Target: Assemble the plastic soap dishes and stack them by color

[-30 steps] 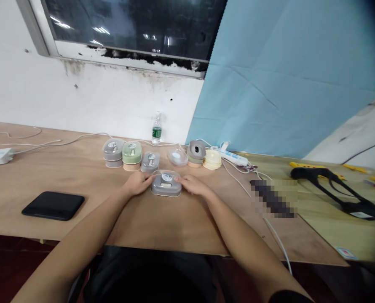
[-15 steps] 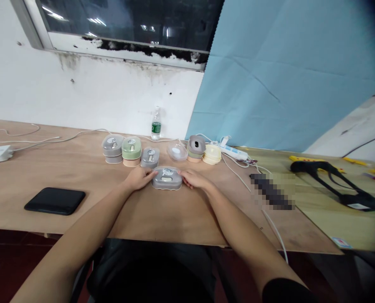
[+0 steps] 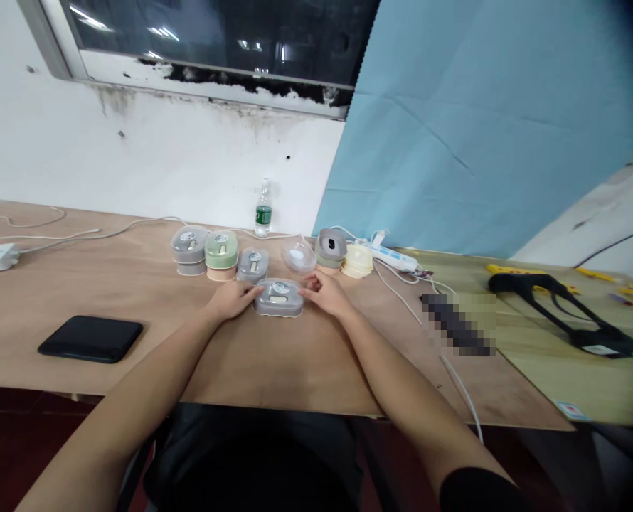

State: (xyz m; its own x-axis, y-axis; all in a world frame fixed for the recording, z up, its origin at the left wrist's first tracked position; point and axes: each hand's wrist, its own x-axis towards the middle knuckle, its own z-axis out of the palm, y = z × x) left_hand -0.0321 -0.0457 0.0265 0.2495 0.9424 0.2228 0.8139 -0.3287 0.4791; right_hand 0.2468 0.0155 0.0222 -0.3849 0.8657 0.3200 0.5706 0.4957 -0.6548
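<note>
A grey lidded box [image 3: 278, 299] with a see-through cover and a round sticker lies on the table between my hands. My left hand [image 3: 232, 299] grips its left end, thumb along the side. At the opposite end, my right hand [image 3: 323, 291] has its thumb and bent fingers against the box's upper right side. Just behind stands a smaller grey box [image 3: 252, 264]. Farther left are a green-topped box [image 3: 221, 250] on a pink base and a grey stacked pair [image 3: 189, 249].
Behind my right hand are a clear lid [image 3: 299, 254], a stack of coloured trays [image 3: 331, 249] and cream trays [image 3: 357, 260]. A water bottle [image 3: 263, 210] stands by the wall. A black flat case [image 3: 91, 339] lies left; a power strip [image 3: 394, 257] and cables lie right.
The fingers of my right hand have shifted upward along the box's right end. My left hand keeps its hold, and the box has hardly moved.
</note>
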